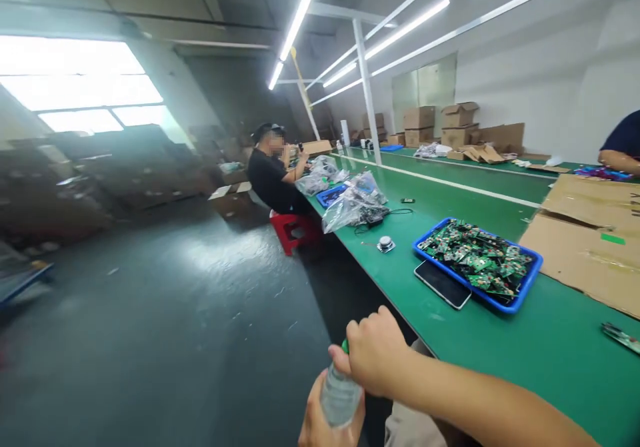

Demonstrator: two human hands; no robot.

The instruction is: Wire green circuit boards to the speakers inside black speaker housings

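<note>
Your left hand is clenched around the body of a clear plastic bottle, held off the near edge of the green surface, above your lap. Your right hand is closed over the bottle's green cap, fingers wrapped on top. On the surface, near its front edge, a blue tray holds green circuit boards. A dark phone lies touching the tray's near side. Flattened cardboard sits just right of the tray. Farther along the same edge, a seated person works beside clear plastic bags.
</note>
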